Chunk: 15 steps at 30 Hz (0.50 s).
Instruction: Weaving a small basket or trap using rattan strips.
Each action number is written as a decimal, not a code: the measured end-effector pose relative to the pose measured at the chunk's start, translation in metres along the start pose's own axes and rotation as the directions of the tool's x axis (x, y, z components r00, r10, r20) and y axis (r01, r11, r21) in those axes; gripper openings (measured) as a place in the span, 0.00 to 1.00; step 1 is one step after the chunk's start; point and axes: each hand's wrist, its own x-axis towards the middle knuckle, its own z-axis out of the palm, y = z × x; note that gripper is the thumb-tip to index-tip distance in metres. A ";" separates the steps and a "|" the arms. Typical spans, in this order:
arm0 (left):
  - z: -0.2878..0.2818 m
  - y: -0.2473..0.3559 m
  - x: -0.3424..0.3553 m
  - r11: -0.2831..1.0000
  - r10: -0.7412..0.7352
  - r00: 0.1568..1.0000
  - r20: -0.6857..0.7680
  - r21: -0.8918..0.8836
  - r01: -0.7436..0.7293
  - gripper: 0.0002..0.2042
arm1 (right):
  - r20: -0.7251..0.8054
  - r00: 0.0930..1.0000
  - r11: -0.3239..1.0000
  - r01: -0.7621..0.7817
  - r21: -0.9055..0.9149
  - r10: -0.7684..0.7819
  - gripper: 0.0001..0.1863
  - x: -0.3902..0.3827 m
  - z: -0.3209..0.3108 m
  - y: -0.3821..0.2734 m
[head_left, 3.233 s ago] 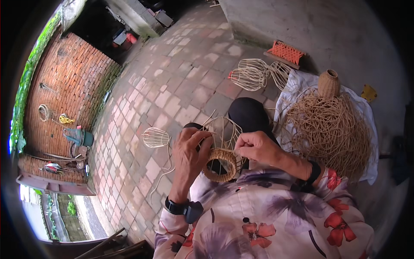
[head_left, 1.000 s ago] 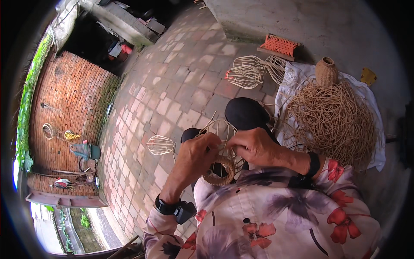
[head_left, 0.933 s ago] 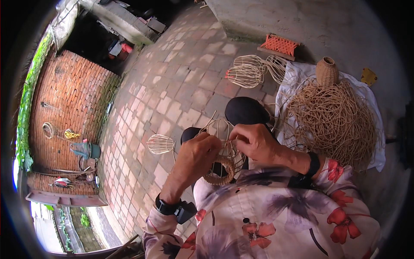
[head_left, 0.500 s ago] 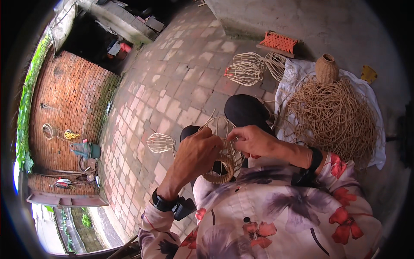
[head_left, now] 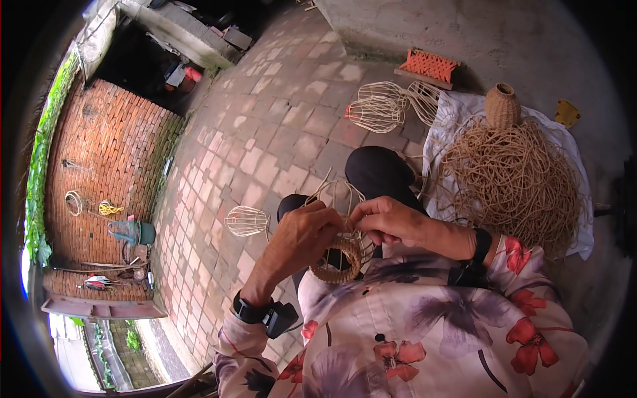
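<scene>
Between my knees sits a partly woven basket (head_left: 325, 272), with a thick braided tan ring at the end nearest me. Its bare wire ribs (head_left: 346, 190) bow outward on the far side. My left hand (head_left: 297, 233) is closed on the basket's left side, just above the ring. From the right, my right hand (head_left: 393, 224) meets it with thumb and fingers pinched together at the ribs. Whatever lies between the right fingertips is hidden, though tan strands show close to them.
A big heap of tan cord (head_left: 511, 186) lies on a white cloth (head_left: 578, 174) at my right, with a finished woven vase (head_left: 503, 107) on it. Bare wire frames (head_left: 377, 106) rest on the paving ahead; another frame (head_left: 245, 220) lies left. An orange woven stool (head_left: 430, 66) stands by the wall.
Both hands stay at the basket. My right hand has shifted slightly, its fingers now curled closer together. The basket has barely moved.
</scene>
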 end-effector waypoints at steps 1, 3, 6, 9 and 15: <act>0.000 0.000 0.000 1.000 0.001 1.000 0.000 0.000 -0.001 0.03 | 0.035 0.999 0.999 -0.015 0.042 0.014 0.10 0.000 -0.001 -0.001; 0.000 -0.001 0.001 0.999 0.031 1.000 0.001 -0.009 -0.031 0.03 | 0.051 0.997 0.998 -0.051 0.031 0.049 0.10 0.000 0.002 -0.008; -0.003 0.004 0.001 0.994 0.101 0.995 0.009 0.040 -0.102 0.02 | 0.106 0.989 0.994 -0.107 0.029 0.104 0.10 0.005 0.003 -0.010; -0.003 0.006 0.008 0.983 0.162 0.984 0.070 0.072 -0.167 0.02 | 0.187 0.969 0.983 -0.174 0.054 0.161 0.08 0.009 -0.005 -0.013; -0.006 0.019 0.022 0.906 0.177 0.950 0.257 0.333 -0.259 0.03 | 0.285 0.938 0.976 -0.216 0.041 0.195 0.08 0.013 -0.015 -0.011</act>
